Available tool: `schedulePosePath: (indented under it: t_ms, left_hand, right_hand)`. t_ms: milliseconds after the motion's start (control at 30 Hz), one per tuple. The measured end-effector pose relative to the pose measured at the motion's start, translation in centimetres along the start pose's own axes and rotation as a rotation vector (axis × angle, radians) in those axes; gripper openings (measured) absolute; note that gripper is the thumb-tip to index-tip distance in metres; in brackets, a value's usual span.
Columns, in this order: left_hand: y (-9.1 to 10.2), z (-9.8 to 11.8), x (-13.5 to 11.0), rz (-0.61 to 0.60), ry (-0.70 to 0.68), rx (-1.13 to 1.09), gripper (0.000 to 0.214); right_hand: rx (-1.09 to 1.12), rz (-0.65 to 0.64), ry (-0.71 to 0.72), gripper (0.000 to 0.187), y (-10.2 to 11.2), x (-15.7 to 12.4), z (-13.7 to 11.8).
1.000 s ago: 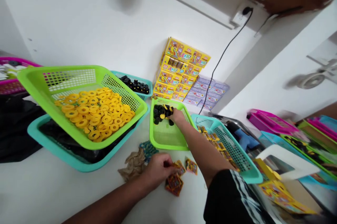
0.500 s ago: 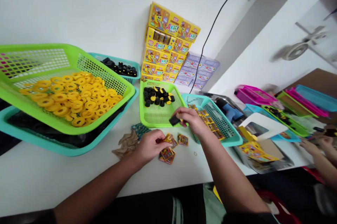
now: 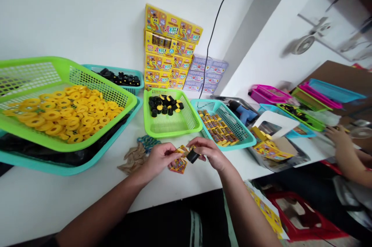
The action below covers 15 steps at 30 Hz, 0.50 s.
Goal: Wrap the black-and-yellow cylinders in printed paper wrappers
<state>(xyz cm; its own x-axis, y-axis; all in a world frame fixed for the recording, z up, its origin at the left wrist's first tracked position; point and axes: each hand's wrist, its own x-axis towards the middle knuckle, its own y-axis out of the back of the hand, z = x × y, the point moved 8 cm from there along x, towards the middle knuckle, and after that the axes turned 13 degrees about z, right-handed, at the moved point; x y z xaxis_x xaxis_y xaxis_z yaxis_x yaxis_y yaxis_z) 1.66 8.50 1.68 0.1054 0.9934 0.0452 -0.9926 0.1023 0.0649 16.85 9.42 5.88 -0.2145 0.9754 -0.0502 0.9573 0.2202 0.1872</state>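
I am pinching a black plastic piece (image 3: 192, 156) in my right hand (image 3: 209, 153) and a printed packet (image 3: 181, 149) in my left hand (image 3: 158, 158); a weak pinch risks dropping either.

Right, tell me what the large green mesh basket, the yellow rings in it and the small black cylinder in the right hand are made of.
The green basket looks like moulded plastic: a uniform glossy colour and a thin, regular lattice. The yellow rings look like smooth, slightly shiny plastic, though rubber is possible. The black cylinder in the right hand looks matte, so plastic or rubber; it is too small to tell.
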Motion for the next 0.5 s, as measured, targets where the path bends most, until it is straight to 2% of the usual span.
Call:
schedulePosePath:
  t_ms: [100,233,300,400,500]
  left_hand:
    - [-0.4,-0.3,0.0,-0.071,0.078,-0.055,0.035]
    - [-0.8,-0.6,0.0,-0.137,0.093,-0.048,0.037]
    - [-0.6,-0.8,0.1,-0.111,0.071,-0.022,0.034]
    - [-0.4,-0.9,0.0,-0.064,0.035,-0.017,0.032]
    - [-1.1,-0.8,-0.5,-0.137,0.050,-0.058,0.032]
  right_hand:
    - [0.012,0.030,-0.019,0.037,-0.4,-1.0,1.2]
    - [-0.038,0.037,-0.059,0.027,-1.1,-1.7,2.5]
    - [-0.039,0.083,-0.071,0.024,-0.6,-1.8,2.8]
    - [0.062,0.177,-0.055,0.023,0.6,-1.8,2.6]
    - [0.220,0.208,-0.052,0.022,1.0,-1.8,2.3]
